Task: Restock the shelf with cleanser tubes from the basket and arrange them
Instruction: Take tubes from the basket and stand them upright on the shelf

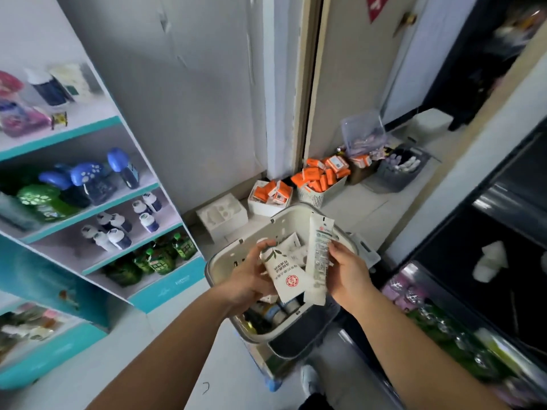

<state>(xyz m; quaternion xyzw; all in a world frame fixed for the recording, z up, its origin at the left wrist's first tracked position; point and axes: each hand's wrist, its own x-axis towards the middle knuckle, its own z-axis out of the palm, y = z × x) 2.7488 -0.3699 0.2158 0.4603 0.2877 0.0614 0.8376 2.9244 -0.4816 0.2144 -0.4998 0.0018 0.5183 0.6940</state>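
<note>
Left hand (248,281) and right hand (347,272) are shown bare, forearms likewise. Pale shoe (309,380) and dark trouser leg (315,403) are seen below.

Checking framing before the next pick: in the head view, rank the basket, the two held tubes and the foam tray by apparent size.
1. Basket
2. Right-hand tube, the longer-looking of the two
3. Left-hand tube
Foam tray: looks about tube-sized but lies farther off, so it is left unranked.

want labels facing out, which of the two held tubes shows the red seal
The seal tube in the left hand: red round seal and leaf sprig face the camera. The small-print tube in the right hand shows only fine text.
</note>
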